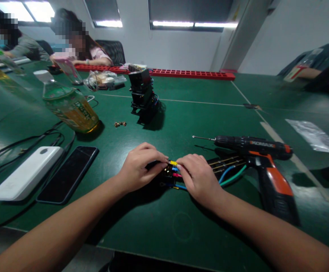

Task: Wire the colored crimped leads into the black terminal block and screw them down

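Between my two hands lies a small yellow-sleeved wire terminal [173,163]. My left hand [141,166] is closed in a pinch at its left end; whatever the fingertips hold is too small to name. My right hand [200,177] pinches the terminal's right end. Just below the fingers, red and blue wire ends meet a dark part with brass contacts [168,170], mostly covered by my hands. A blue wire [183,187] with a ring lug runs beneath my right hand. Beyond that hand extend a black part with brass-coloured strips [223,164] and a green wire [235,176].
An orange-black cordless drill [266,151] lies right, its bit pointing left. At left are a phone [68,173], white power bank [25,173], cables and a drink bottle [70,105]. Stacked black parts [141,90] and small brass pieces [120,124] stand ahead. Other people sit around the table.
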`<state>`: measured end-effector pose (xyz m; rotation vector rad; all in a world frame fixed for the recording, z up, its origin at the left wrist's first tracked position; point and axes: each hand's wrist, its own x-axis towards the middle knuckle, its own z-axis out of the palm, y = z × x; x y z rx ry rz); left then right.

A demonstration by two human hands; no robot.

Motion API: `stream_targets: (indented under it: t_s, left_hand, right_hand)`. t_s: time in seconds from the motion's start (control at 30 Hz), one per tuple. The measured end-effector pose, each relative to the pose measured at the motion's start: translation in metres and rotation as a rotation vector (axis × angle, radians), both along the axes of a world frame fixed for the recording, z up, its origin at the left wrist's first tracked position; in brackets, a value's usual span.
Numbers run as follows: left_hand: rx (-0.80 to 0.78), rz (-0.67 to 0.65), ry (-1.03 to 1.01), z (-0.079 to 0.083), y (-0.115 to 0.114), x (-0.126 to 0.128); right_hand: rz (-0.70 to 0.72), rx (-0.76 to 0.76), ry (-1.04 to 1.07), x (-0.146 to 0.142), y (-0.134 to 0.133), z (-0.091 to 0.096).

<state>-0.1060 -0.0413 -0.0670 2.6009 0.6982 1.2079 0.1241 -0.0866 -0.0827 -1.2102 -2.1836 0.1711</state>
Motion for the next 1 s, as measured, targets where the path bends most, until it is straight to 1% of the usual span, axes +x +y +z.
stream_targets:
  t_s: [0.17,0.4,1.0]
  left_hand:
    - [-0.031,0.021,0.004,0.0008,-0.0015,-0.0001]
    - [-0.053,0.051,-0.003,0.0010,-0.0024,0.0002]
    - [-0.063,0.067,0.024,0.0006,-0.0027,-0.0018]
  right_hand:
    - [0.010,0.049,-0.001,0.0004,0.0012,-0.0019]
    - [0.006,0.039,0.002,0.0012,0.0007,-0.0006]
    - [0.011,0.044,-0.002,0.0000,0.0001,0.0001]
